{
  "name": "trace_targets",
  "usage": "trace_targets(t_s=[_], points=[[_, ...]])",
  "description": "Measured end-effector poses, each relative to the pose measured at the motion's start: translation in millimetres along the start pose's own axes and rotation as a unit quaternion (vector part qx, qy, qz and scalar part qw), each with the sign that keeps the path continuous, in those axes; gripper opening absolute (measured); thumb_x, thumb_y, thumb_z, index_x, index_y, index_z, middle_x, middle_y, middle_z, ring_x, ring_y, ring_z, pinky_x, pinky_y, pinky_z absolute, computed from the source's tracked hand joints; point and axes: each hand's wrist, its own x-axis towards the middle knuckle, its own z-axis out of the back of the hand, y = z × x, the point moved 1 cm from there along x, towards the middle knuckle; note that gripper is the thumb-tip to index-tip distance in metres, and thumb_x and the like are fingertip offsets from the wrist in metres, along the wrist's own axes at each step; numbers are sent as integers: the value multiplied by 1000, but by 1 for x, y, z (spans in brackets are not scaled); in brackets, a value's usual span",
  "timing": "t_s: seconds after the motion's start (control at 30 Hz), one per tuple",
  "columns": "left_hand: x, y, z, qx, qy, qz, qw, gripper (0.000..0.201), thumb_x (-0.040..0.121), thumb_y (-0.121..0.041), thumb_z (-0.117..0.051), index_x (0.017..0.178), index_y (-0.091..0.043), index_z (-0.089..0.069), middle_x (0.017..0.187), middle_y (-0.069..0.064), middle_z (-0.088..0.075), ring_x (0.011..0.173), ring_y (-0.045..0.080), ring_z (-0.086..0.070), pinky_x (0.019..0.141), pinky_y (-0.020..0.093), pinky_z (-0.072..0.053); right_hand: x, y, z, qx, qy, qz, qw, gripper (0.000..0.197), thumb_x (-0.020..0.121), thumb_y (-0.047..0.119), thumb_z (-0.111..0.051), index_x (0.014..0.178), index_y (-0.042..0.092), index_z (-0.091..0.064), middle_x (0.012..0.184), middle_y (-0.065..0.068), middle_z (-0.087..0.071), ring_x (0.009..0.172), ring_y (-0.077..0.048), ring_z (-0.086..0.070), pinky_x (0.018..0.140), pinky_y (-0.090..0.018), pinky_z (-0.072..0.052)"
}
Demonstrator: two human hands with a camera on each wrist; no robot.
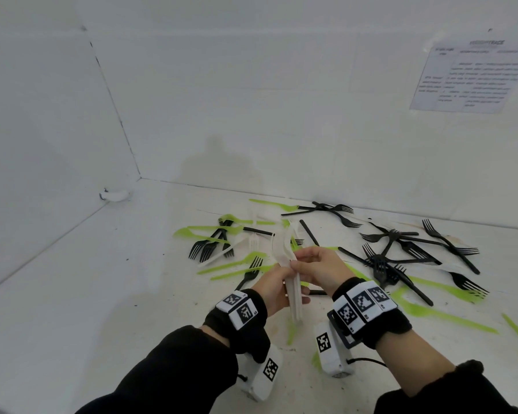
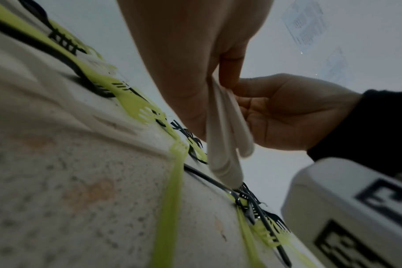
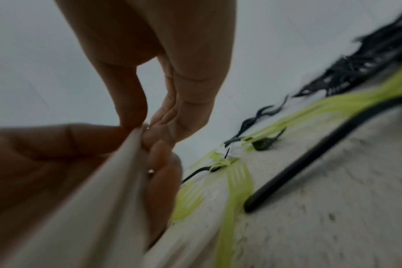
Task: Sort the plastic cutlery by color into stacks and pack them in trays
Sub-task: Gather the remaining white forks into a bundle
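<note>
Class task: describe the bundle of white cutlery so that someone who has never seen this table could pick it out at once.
Start at the white table strewn with green and black forks, then look to its near middle, where both hands meet. The left hand grips the white cutlery and the right hand pinches it. It is the only cutlery lifted off the table, and it is white.

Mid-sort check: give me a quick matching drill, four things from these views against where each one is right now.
Things:
1. white cutlery bundle
2. printed sheet
3. black forks pile
4. right hand

Places:
A. taped to the wall, upper right
B. pinching the top of the bundle
C. gripped upright in the left hand
D. scattered on the table, right of the hands

Pairs: 1-C, 2-A, 3-D, 4-B
</note>
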Motion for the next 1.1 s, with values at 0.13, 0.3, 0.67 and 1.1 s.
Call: trace_targets(t_s=[0.13,0.3,0.67,1.1], points=[[2,-3,4,-17,-24,15,999,24,100,-17,-33,112,-4,-48,93,14,-56,62,20,-53,65,36,-51,8,4,-7,-86,-22,13,996,16,78,1,-70,81,15,-61,87,-14,-66,84,-30,-66,82,-41,-56],[2,-4,15,-41,-51,2,998,28,100,-24,-37,109,-5,-55,86,9,-53,70,19,-54,66,39,-55,7,3,-14,35,5,-22,999,15,82,-7,-63,95,1,-60,86,-12,-63,74,-22,-64,65,-24,-58],[4,-2,16,-2,-39,-59,997,17,99,-11,-41,97,-10,-58,80,6,-57,70,16,-56,68,33,-56,4,10,-9,17,-43,3,999,17,80,-3,-66,84,11,-60,81,-10,-60,69,-17,-62,54,-18,-55],[4,-4,12,-25,-33,-47,998,21,100,-10,-40,97,-9,-61,81,10,-64,65,20,-62,66,33,-57,7,7,-4,-80,-62,45,994,21,76,0,-71,74,16,-59,78,-5,-61,71,-20,-61,71,-34,-59]])
